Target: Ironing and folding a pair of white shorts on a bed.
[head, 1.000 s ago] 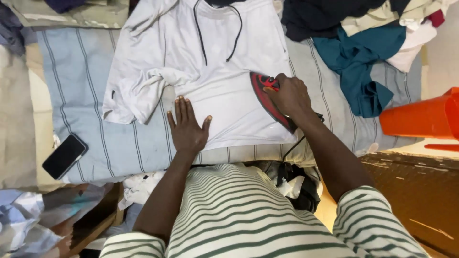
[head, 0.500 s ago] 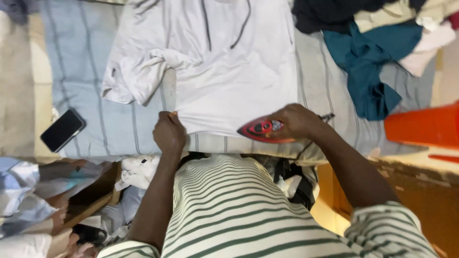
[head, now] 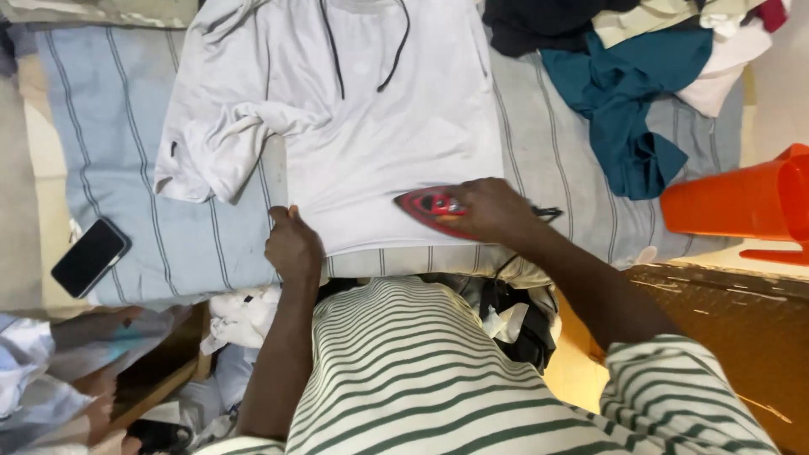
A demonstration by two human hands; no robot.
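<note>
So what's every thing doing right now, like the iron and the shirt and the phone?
Iron: flat on the shirt's bottom edge, gripped by right hand.
White shirt: spread out, one sleeve crumpled.
Left hand: pinching the shirt's hem.
Phone: lying flat, screen dark.
Clothes pile: heaped, unfolded.

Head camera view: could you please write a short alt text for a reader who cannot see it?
A person's right hand presses a red and black clothes iron onto the hem of a white hooded cotton top, while the left hand grips the hem's corner. The top lies on a blue striped cloth, near a black smartphone.
</note>
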